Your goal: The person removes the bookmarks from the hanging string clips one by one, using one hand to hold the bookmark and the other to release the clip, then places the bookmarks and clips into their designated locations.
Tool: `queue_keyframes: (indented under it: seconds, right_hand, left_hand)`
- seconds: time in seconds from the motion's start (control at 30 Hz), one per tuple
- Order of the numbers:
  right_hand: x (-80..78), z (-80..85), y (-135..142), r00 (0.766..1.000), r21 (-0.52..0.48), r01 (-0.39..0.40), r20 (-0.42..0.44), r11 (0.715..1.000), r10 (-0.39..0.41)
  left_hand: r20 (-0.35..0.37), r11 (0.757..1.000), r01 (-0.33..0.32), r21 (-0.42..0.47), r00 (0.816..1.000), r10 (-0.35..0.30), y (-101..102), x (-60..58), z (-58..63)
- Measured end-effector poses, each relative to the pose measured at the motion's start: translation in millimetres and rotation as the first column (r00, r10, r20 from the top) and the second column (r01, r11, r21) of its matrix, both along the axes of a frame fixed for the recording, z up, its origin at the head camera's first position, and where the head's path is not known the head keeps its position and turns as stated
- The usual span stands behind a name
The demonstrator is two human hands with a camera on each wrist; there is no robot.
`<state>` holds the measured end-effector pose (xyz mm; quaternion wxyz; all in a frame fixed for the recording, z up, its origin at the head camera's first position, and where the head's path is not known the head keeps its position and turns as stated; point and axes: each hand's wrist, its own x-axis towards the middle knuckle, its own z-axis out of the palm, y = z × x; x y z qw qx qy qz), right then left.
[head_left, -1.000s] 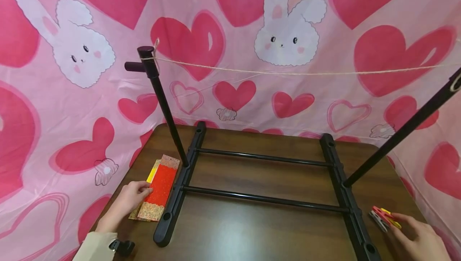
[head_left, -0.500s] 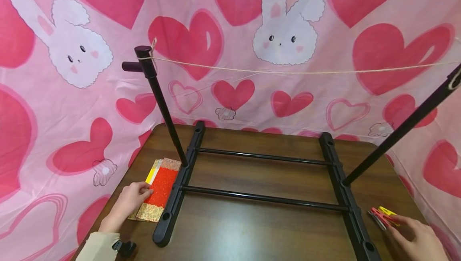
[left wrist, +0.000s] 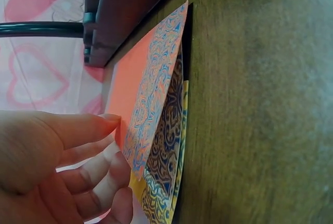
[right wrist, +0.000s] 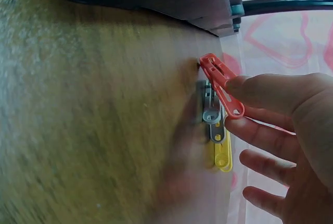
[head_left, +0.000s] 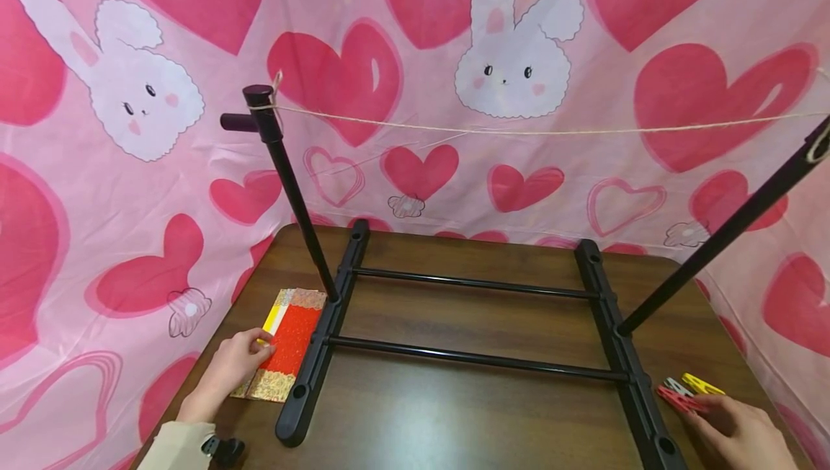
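My left hand [head_left: 236, 362] is at the left of the table, pinching the near-left edge of a red sheet [head_left: 295, 333] with patterned gold bands at its ends. In the left wrist view, the pinched edge of the red sheet [left wrist: 138, 83] is tilted up. Partly hidden below it lies a yellow sheet [left wrist: 156, 195] with a similar patterned band. At the right, my right hand [head_left: 746, 430] pinches a red clothespin [right wrist: 221, 83] between thumb and index finger. A grey clothespin [right wrist: 212, 107] and a yellow clothespin [right wrist: 222, 156] lie right beside it.
A black frame [head_left: 476, 362] stands on the brown table [head_left: 421, 419], its two uprights rising left and right. A thin string [head_left: 519, 131] stretches between their tops. A pink curtain [head_left: 428, 232] with hearts and rabbits hangs behind.
My right hand has turned the red clothespin and shifted it slightly left and nearer, off the other two. More of the yellow sheet shows beside the red one; my left hand has barely moved.
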<state>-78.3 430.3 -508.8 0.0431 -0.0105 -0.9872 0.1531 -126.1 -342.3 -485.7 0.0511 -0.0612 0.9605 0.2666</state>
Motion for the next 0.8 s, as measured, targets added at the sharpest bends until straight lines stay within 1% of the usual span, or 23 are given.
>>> queue_keyframes:
  seconds: [0.17,0.23,0.47,0.63,0.8]
  right_hand:
    - [-3.8,-0.7,-0.8,0.996,0.007,-0.007,0.089,1.0,0.007]
    - [-4.7,-0.3,-1.0,0.994,0.012,-0.01,0.106,1.0,0.009]
    - [-5.6,-2.1,-0.7,0.993,0.019,-0.01,0.122,1.0,0.007]
    - [-6.3,-3.9,-0.1,0.984,0.017,-0.023,0.178,1.0,0.019]
    - [-4.7,-5.0,-1.5,0.985,0.006,-0.035,0.171,0.999,0.033]
  left_hand:
    - [-0.009,1.0,-0.003,-0.008,1.0,0.003,0.3,0.3,0.0]
    - [-0.016,1.0,-0.006,-0.014,1.0,0.006,0.4,0.5,-0.3]
    - [-0.026,1.0,-0.009,-0.022,1.0,0.009,-0.4,0.2,-0.7]
    - [-0.038,1.0,-0.006,-0.03,0.999,0.005,-0.4,1.0,-0.8]
    - [-0.039,0.999,-0.011,-0.036,0.999,0.009,-0.6,1.0,-0.5]
